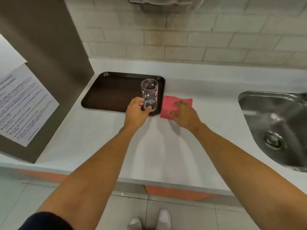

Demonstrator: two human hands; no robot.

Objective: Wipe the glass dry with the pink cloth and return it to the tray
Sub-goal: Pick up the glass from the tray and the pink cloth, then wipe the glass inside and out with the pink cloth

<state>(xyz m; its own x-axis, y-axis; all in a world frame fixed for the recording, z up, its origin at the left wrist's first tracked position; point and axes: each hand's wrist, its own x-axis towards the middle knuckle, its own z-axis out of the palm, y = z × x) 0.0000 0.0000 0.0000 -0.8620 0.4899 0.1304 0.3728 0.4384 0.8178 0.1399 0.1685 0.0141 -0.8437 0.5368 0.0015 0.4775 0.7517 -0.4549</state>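
Note:
A tall clear glass point(149, 93) with white dots stands upright in the near right corner of the dark brown tray point(113, 92). My left hand point(137, 112) is wrapped around the glass's lower part, thumb and fingers on either side. Just right of the tray, a folded pink cloth point(167, 105) lies flat on the white counter. My right hand point(184, 113) rests on top of the cloth, fingers curled over its near right part and covering it there.
A steel sink point(275, 123) with a drain is set into the counter at the right. A grey panel with a printed sheet point(25, 105) stands at the left. A tiled wall runs behind. The counter's front edge point(149, 181) is near my body.

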